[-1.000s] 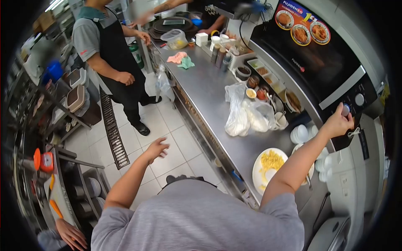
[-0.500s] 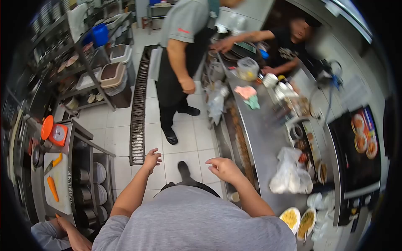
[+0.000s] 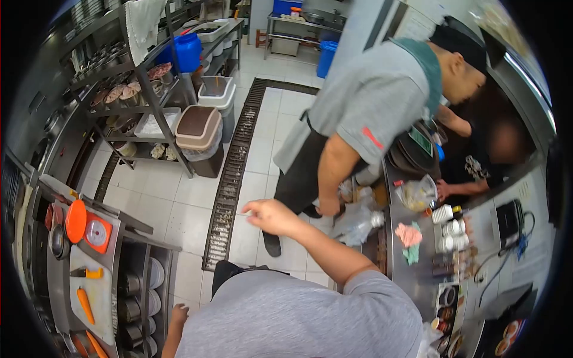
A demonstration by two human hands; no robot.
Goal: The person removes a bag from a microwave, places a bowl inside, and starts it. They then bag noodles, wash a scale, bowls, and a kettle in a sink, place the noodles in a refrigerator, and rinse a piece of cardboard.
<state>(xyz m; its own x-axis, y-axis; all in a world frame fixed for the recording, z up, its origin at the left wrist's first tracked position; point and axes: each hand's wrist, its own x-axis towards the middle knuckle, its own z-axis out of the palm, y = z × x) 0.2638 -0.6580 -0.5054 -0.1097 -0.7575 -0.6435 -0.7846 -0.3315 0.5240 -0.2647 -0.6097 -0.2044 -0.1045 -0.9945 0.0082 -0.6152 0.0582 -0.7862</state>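
Left hand (image 3: 179,314) partly hidden behind torso (image 3: 298,316); grasp unclear.

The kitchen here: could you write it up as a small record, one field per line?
Right hand: raised above the floor, holding nothing visible
Left hand: low, nearest the stacked plates; grip unclear
Board: holds a knife and a carrot
Scale: orange, near the board
Counter: holds a pink cloth and a green cloth
Co-worker: grey shirt, black cap, leaning by the counter
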